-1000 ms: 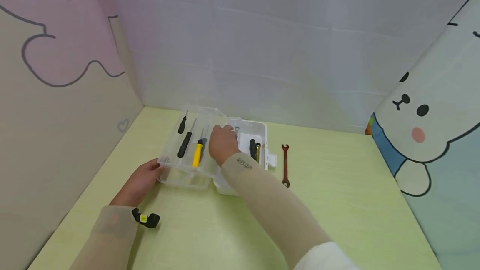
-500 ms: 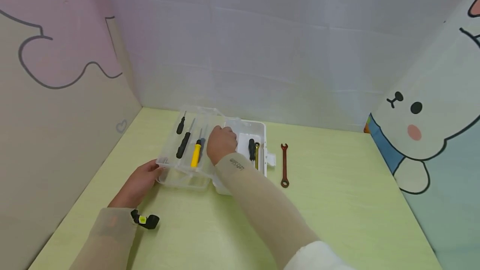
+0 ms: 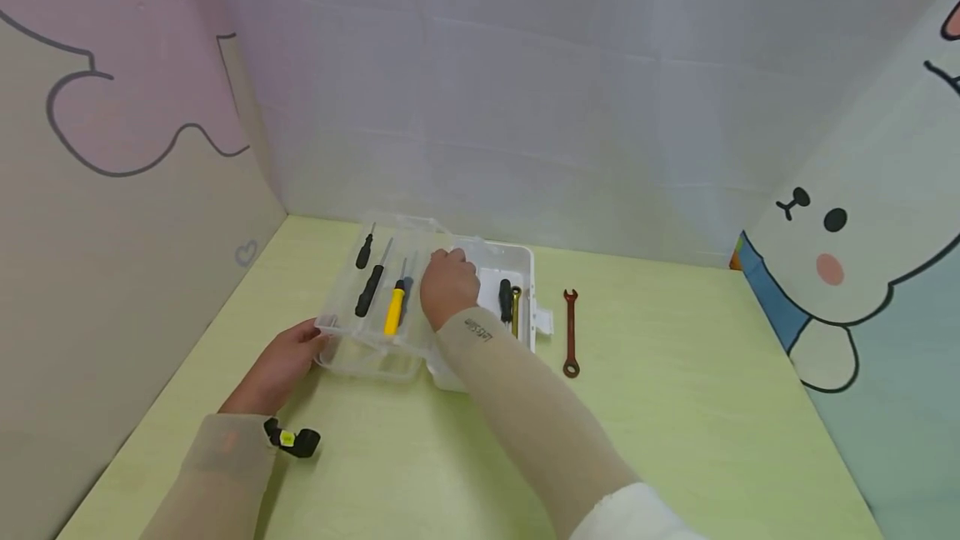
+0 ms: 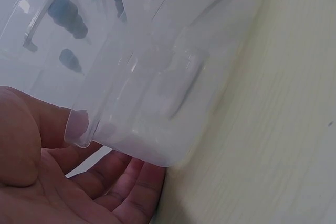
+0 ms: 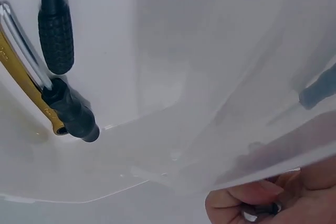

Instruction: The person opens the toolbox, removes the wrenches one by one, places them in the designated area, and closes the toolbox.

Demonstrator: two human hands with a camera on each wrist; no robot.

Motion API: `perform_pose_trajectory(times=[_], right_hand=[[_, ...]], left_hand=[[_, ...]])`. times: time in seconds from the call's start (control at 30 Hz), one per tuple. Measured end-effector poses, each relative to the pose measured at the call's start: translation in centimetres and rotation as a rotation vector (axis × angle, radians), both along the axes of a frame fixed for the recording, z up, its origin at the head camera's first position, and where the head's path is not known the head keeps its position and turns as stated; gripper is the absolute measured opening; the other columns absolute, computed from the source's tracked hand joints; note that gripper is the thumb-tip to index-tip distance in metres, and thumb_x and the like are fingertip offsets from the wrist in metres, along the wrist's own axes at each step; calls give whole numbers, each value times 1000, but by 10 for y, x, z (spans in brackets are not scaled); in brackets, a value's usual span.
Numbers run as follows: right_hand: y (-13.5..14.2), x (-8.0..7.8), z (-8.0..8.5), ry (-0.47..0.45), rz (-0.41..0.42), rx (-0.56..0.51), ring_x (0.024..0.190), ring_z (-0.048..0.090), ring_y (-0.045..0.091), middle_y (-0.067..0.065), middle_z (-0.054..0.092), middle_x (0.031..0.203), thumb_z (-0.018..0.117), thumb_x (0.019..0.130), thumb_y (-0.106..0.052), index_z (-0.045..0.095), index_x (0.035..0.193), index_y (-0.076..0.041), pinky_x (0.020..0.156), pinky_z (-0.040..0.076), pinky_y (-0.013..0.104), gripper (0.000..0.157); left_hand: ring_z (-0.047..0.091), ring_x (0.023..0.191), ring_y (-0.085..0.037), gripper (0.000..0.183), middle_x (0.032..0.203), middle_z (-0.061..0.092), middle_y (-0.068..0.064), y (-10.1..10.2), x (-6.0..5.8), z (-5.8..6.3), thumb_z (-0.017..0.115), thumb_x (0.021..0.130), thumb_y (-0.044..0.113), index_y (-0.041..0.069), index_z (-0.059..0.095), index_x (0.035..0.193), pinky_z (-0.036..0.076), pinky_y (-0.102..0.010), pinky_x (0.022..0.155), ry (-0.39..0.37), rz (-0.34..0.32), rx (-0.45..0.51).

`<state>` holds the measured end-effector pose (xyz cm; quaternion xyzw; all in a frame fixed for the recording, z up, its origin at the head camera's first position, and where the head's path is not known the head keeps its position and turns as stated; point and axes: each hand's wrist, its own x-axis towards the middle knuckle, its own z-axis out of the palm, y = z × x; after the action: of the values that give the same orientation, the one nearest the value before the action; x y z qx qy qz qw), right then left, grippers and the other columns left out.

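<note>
My left hand pinches the near left corner of a clear plastic tray, thumb above and fingers below. In the tray lie a yellow screwdriver, a long black screwdriver, a small black screwdriver and a greyish one. My right hand is over the tray's right side, beside the open white box. In the right wrist view its curled fingers hold a small shiny metal tool, mostly hidden. Inside the box are a black-handled screwdriver, a stubby-handled screwdriver and a gold wrench.
A red wrench lies on the pale yellow table right of the box. The box's white latch sticks out toward it. A white sheet and printed side panels stand around the table.
The silver ring end seen beside my right fingers a second ago is now out of sight. The right hand has shifted slightly; the left hand stays on the tray corner.
</note>
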<state>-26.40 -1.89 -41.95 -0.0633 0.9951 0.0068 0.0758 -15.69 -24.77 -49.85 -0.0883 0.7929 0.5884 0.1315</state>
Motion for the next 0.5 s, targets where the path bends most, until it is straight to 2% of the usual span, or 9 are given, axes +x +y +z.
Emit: perform_pose_trajectory(times=[0.17,0.33,0.5], right_hand=[[6,-4,0,48,11,-15,89,59,25,15,53,114,40,112,-32,46,143,-5,68,58,33,42],[16,-9,0,70,12,-21,86,58,26,16,52,111,43,110,-28,41,145,-3,64,57,33,43],[30,-12,2,82,17,-180,86,64,30,20,53,120,42,109,-19,37,148,-1,66,57,39,44]], left_hand=[[38,135,-35,53,159,35,-22,0,0,0,45,111,20,-3,34,158,32,-53,112,-1,2,-14],[36,139,-36,53,160,34,-22,0,0,2,44,111,19,-2,33,159,30,-55,115,-7,-2,-8],[34,141,-36,53,162,32,-22,1,1,3,43,111,18,-3,32,159,28,-57,116,-17,2,-3]])
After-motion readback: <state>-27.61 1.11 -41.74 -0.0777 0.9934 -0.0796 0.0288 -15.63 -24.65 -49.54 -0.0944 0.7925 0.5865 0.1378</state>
